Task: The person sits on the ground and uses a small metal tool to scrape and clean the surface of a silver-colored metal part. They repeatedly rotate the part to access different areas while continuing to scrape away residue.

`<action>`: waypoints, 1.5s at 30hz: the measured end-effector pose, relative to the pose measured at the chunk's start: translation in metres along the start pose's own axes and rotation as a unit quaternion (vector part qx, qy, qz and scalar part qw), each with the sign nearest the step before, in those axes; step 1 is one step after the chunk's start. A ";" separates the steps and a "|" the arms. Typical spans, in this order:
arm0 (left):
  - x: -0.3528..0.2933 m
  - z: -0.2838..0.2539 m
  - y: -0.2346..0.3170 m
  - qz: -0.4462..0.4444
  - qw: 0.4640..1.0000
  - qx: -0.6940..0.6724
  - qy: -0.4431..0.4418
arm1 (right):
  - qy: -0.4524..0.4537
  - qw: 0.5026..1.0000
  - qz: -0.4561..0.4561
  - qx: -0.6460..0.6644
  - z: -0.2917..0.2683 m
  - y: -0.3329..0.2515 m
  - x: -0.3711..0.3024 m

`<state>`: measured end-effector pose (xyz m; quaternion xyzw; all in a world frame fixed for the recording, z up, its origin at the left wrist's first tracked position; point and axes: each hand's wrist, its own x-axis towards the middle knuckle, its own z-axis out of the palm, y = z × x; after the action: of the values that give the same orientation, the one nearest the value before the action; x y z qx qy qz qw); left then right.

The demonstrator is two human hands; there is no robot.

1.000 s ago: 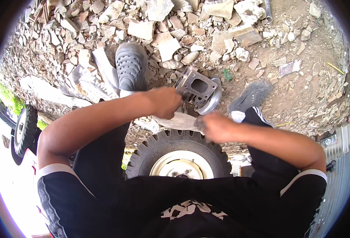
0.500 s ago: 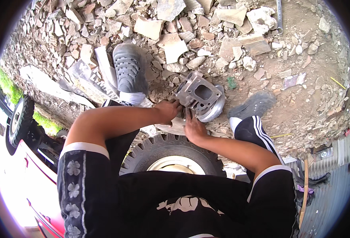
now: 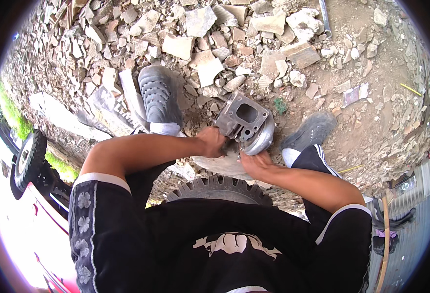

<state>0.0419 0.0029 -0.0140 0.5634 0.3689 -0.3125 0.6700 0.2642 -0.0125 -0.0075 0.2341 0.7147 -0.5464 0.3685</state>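
Note:
A turbocharger (image 3: 234,118), with a rusty brown body, a square flange opening and a rounded silver housing (image 3: 262,139), sits between my feet. Curled against its near left side is my left hand (image 3: 212,141), its fingers closed and partly hidden by the metal. My right hand (image 3: 257,164) grips the near edge of the silver housing, fingertips tucked beneath it. Under the part lies a flat pale slab (image 3: 220,167).
My grey shoes (image 3: 160,95) stand on either side. A black knobbly tyre (image 3: 220,188) lies close to my body. Broken tiles and stones (image 3: 207,68) cover the ground ahead, with a metal wrench (image 3: 325,19) at the far right. A wooden stick (image 3: 385,239) leans at the right.
My right hand has moved right and nearer, from the turbocharger's front to the silver housing. My left hand has shifted slightly nearer, and its fingers are more curled.

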 end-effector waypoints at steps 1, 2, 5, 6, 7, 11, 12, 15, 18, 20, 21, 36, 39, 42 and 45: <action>0.001 -0.001 0.001 0.000 1.000 -0.004 0.008 | 0.016 0.998 -0.037 -0.049 -0.008 0.000 -0.003; 0.003 0.005 -0.001 0.011 1.000 0.006 0.028 | 0.013 1.000 -0.017 -0.023 -0.012 -0.001 -0.006; 0.005 0.016 -0.016 0.049 0.997 0.018 0.065 | -0.001 1.000 0.007 0.023 -0.016 -0.001 -0.007; -0.003 0.006 -0.017 0.069 0.996 0.008 0.060 | -0.013 1.000 -0.004 0.016 -0.016 0.002 -0.010; -0.008 0.000 -0.021 0.089 0.995 -0.002 0.055 | -0.024 1.000 -0.015 0.010 -0.015 0.004 -0.012; -0.018 -0.004 -0.055 0.127 0.982 0.075 0.120 | -0.156 0.987 -0.041 0.005 -0.079 -0.001 -0.033; -0.026 -0.030 -0.053 0.066 0.995 0.039 0.070 | -0.178 0.982 -0.067 0.016 -0.094 0.006 -0.033; -0.023 -0.062 -0.077 0.021 0.975 -0.050 0.216 | -0.258 0.961 -0.088 0.046 -0.165 0.014 -0.035; -0.030 -0.103 -0.083 -0.014 0.975 -0.032 0.218 | -0.290 0.952 -0.042 0.086 -0.252 0.001 -0.042; -0.045 -0.138 -0.054 -0.053 0.993 0.039 0.096 | -0.261 0.964 -0.001 0.044 -0.291 -0.010 -0.046; -0.054 -0.149 -0.044 -0.079 0.994 0.075 0.032 | -0.229 0.973 0.009 0.031 -0.298 -0.014 -0.047; -0.012 -0.112 0.006 -0.134 0.985 -0.066 -0.085 | -0.043 0.998 -0.017 -0.034 -0.228 -0.071 -0.068; -0.018 -0.104 0.009 -0.186 0.976 -0.111 -0.029 | 0.090 0.994 -0.043 -0.038 -0.227 -0.082 -0.083; -0.023 -0.101 0.006 -0.174 0.976 -0.132 0.018 | 0.164 0.984 -0.063 0.017 -0.223 -0.087 -0.076; -0.038 -0.091 0.019 -0.165 0.974 -0.110 0.108 | 0.243 0.966 -0.085 -0.013 -0.209 -0.122 -0.110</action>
<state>0.0243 0.0961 0.0195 0.4482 0.5592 -0.3137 0.6229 0.1854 0.1583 0.1804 0.2938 0.8073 -0.4926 0.1391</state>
